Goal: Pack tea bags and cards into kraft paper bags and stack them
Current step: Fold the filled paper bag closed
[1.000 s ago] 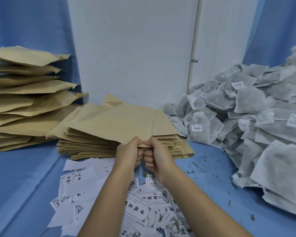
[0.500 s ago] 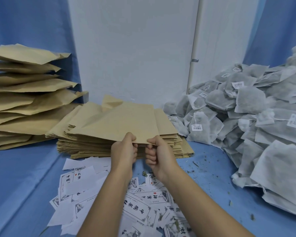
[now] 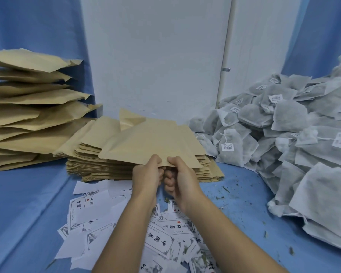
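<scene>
Two bare forearms reach up from the bottom edge of the frame over a counter [image 3: 28, 203] draped in smooth blue cloth. Under them, at the bottom centre, lies a loose scatter of thin white rectangular cards [image 3: 159, 239], overlapping at all angles, some printed with black brush characters and bordered ink drawings, others showing blank backs. Small dry green tea crumbs [image 3: 224, 189] speckle the cloth just right of the cards.

At the centre of the frame the left hand [image 3: 147, 177] and the right hand [image 3: 182, 180] sit side by side, almost touching. Each pinches the near edge of one flat, matte tan kraft paper bag [image 3: 152, 142], thumb on top and fingers curled beneath. The bag is lifted, its near edge raised above the pile behind it.

That pile is a thick, slightly fanned stack of empty bags [image 3: 98, 166], flat sheets with ragged layered edges. Further back at the left edge rises a taller stack of filled bags [image 3: 28, 107], puffy and wavy, with open ends pointing right. Along the right side sprawls a large heap of tea bags [image 3: 295, 138], grey-white fibrous mesh pouches, some with strings and small barcode labels. A plain white wall [image 3: 156, 56] closes the background, flanked by blue fabric.
</scene>
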